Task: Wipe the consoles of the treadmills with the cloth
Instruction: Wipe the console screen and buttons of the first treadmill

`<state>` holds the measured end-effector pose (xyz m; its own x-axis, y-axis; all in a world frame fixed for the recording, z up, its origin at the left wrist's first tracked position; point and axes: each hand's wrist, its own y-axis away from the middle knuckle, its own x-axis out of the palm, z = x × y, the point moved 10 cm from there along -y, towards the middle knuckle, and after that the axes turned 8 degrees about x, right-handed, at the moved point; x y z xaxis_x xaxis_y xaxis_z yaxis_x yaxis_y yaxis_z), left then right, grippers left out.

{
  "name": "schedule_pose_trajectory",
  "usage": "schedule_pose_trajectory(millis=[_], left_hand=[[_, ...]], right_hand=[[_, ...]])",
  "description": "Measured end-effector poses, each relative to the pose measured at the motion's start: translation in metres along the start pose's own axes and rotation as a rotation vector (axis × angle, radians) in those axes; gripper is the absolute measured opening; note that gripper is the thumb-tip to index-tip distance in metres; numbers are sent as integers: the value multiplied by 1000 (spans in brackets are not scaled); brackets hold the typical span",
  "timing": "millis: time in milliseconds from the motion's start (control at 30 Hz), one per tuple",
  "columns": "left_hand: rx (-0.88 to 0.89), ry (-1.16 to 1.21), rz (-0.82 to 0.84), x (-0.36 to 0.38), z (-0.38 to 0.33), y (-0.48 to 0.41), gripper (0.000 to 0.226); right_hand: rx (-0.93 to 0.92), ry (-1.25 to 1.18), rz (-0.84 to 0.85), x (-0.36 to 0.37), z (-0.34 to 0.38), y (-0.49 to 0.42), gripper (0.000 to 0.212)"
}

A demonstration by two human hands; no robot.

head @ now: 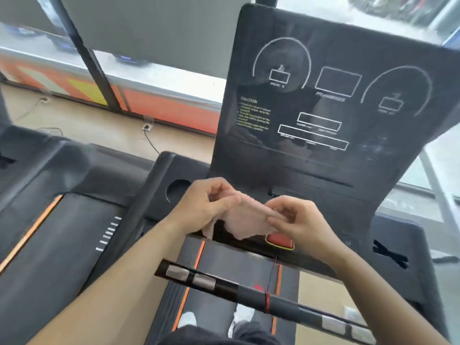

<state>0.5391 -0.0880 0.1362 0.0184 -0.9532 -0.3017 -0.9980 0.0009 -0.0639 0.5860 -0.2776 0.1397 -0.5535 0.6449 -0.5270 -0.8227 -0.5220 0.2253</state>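
Note:
A pale pink cloth point(245, 220) is stretched between both hands just below the treadmill console point(323, 100), a tall black panel with white dial and box outlines. My left hand point(206, 202) pinches the cloth's left edge. My right hand point(296, 220) pinches its right edge. The cloth hangs in the air above the lower tray of the console and does not touch the display panel. A red stop button point(280, 241) shows just under the cloth.
A black handlebar point(249, 292) with silver grip sensors crosses in front of my body. A round cup holder point(178, 191) sits left of my hands. A second treadmill point(62, 220) stands to the left. Windows and a power cord point(151, 143) lie beyond.

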Motion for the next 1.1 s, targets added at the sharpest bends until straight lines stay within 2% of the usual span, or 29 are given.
schedule_pose_trajectory(millis=[200,333,400,467,567,700,833,967,1100], left_hand=[[31,-169,-93,-12,-18,-73,3],[97,-239,-199,-36,-19,-110,14],[133,-288,-229,-45,-17,-126,13],[141,-307,-267,-58,-9,-143,4],[133,-274,-369,-79,11,-158,4],[79,-225,-503,-96,44,-159,9],[-2,-115,-570,-99,75,-151,8],[-81,43,-572,-89,103,-145,14],[-118,111,-581,-83,118,-134,13]], right_hand=[[-55,16,-259,-82,7,-43,20],[-55,-206,-476,-117,25,-73,20],[-86,-299,-578,-122,38,-86,17],[-149,-263,-678,-118,56,-96,14],[-280,-46,-779,-99,83,-112,20],[-569,490,-644,-47,99,-148,38],[-548,1041,-500,-9,87,-180,55],[-712,1399,-363,16,76,-190,61],[-792,1533,-266,27,61,-199,65]])
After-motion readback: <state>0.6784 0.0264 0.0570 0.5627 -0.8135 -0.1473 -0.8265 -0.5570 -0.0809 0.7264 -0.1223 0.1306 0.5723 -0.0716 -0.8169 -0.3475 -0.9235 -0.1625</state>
